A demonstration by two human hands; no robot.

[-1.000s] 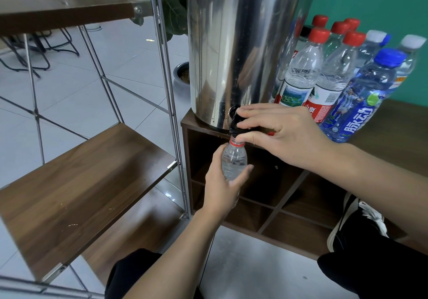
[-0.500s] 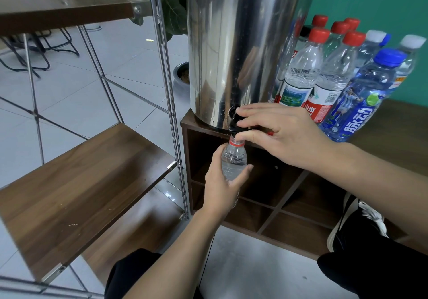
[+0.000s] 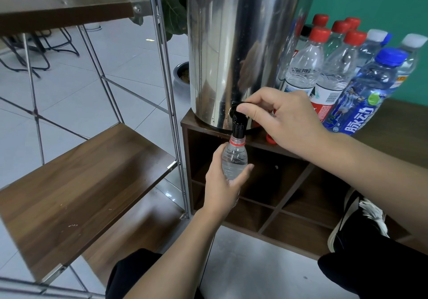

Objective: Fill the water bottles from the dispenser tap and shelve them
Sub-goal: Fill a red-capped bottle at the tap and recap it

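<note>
A tall steel dispenser (image 3: 234, 43) stands on the left end of a wooden cabinet (image 3: 393, 122). Its black tap (image 3: 238, 122) juts out at the bottom front. My left hand (image 3: 222, 182) grips a small clear bottle (image 3: 234, 157) with a red neck ring, mouth held right under the tap spout. The bottle is nearly full of water. My right hand (image 3: 282, 120) pinches the tap lever between thumb and fingers. A red cap (image 3: 271, 138) lies on the cabinet edge under my right hand.
Several capped bottles (image 3: 335, 66) with red, white and blue caps stand right of the dispenser. A metal-framed rack with wooden shelves (image 3: 81, 182) stands to the left, an upper shelf (image 3: 58, 6) above. Open cabinet cubbies (image 3: 289, 196) lie below. A shoe (image 3: 361, 220) is at right.
My right hand has shifted on the tap lever, thumb and fingers now pinching its top. The left hand keeps the bottle under the spout.
</note>
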